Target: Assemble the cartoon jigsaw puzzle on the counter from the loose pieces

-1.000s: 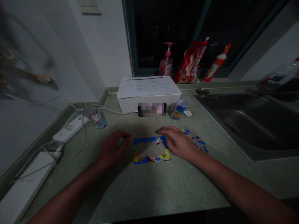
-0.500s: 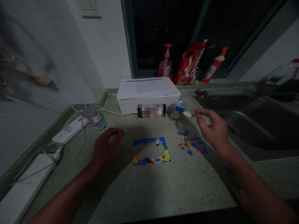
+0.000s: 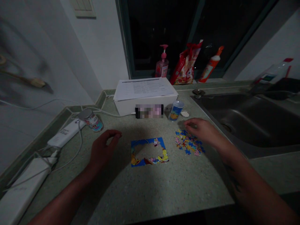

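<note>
A jigsaw puzzle border [image 3: 165, 155] lies flat on the counter, blue along the top and colourful along the bottom, its middle showing bare counter. My left hand [image 3: 104, 148] hovers left of it, thumb and forefinger tips pressed together; whatever they may pinch is too small to see. To the right is a heap of loose puzzle pieces [image 3: 189, 143]. My right hand [image 3: 203, 129] is over the heap's upper right edge, fingers curled and drawn together in a pinch. I cannot make out anything between them. A blue printed can [image 3: 176, 111] and a round lid [image 3: 185, 114] stand just beyond.
A white box [image 3: 145, 103] with a printed sheet [image 3: 145, 87] on top stands at the back, a phone [image 3: 149, 111] leaning on it. At left are a lidded jar [image 3: 91, 120], power strips [image 3: 65, 132] and cables. The sink [image 3: 248, 125] is at right.
My right hand has moved left and down, from beside the lid to the heap of pieces. My left hand keeps its pinch beside the puzzle border. The view has shifted slightly.
</note>
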The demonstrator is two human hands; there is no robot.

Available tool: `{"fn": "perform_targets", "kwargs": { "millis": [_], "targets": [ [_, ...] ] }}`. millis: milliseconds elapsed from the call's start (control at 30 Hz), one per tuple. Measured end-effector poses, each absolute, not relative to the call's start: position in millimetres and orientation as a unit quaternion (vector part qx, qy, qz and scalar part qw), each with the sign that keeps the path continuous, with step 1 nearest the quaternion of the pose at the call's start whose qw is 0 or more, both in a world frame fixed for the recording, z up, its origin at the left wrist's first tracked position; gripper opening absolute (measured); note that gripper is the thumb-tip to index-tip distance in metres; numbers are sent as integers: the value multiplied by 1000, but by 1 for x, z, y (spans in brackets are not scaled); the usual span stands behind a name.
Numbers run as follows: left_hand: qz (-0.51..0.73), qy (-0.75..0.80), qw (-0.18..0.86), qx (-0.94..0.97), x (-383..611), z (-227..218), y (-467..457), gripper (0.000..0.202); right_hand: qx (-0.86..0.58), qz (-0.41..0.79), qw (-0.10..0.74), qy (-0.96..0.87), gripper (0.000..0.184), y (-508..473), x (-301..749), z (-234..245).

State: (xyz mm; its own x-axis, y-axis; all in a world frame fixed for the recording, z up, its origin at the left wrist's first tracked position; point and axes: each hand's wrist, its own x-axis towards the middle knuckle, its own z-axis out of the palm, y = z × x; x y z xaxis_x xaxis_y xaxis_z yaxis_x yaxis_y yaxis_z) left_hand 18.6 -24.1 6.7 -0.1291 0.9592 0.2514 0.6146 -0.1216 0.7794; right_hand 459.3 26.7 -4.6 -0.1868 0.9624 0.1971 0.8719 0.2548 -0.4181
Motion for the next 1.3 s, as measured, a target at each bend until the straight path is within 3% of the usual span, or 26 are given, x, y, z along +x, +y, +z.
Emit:
{"fn": "perform_targets", "kwargs": {
  "millis": [167,400,800,1300],
  "targets": [
    [405,629,204,632,20,7,-24,29,-544,133,178,-809,20,24,451,-9],
    [400,627,207,635,21,10,-24,27,-477,133,198,-846,27,21,441,-20],
    [400,626,217,633,20,7,-24,30,-472,150,197,-846,16,19,427,-20],
    [407,626,212,630,23,10,-26,26,-454,141,163,-865,24,15,425,-17]
  ]
}}
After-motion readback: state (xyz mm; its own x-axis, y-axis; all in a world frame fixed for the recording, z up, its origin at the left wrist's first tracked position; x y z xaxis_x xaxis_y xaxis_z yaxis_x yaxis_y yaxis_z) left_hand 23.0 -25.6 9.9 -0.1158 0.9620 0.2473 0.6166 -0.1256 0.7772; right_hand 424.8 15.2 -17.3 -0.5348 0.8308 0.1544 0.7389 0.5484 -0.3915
